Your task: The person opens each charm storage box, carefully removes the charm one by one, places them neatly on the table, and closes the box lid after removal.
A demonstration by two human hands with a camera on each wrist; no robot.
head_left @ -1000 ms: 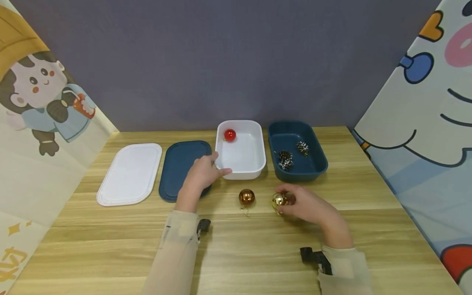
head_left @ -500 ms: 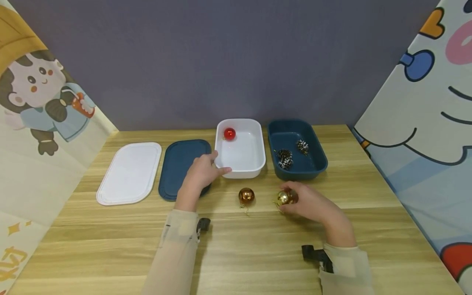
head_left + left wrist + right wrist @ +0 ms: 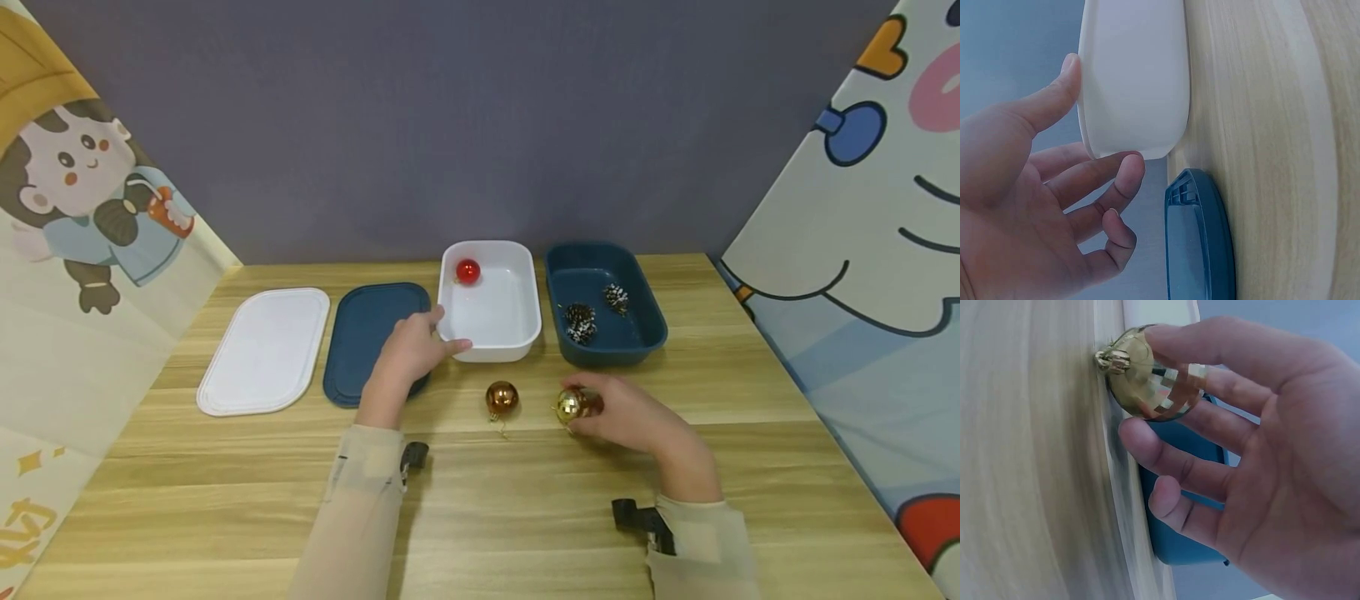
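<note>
My left hand point(image 3: 407, 354) holds the near left corner of a white plastic container point(image 3: 495, 354), thumb at its front and fingers along its side. A red Christmas bauble point(image 3: 468, 272) lies inside that container. In the right wrist view, a shiny gold bauble point(image 3: 1132, 378) with a checkered band sits between the thumb and fingers of my right hand point(image 3: 1254, 437), its capped end close over the table. Left of this hand, a copper-brown bauble point(image 3: 502, 398) rests on the wood with its thread loop toward me.
Right of the white container stands a dark blue container point(image 3: 637, 346) with several snow-tipped pinecones point(image 3: 581, 325). A dark blue lid point(image 3: 367, 333) and a white lid point(image 3: 266, 354) lie flat at the left. A grey panel point(image 3: 480, 125) borders the table's back edge.
My right hand has shifted slightly and turned the gold bauble, whose checkered band now faces the head camera. The left hand and both containers stay in place.
</note>
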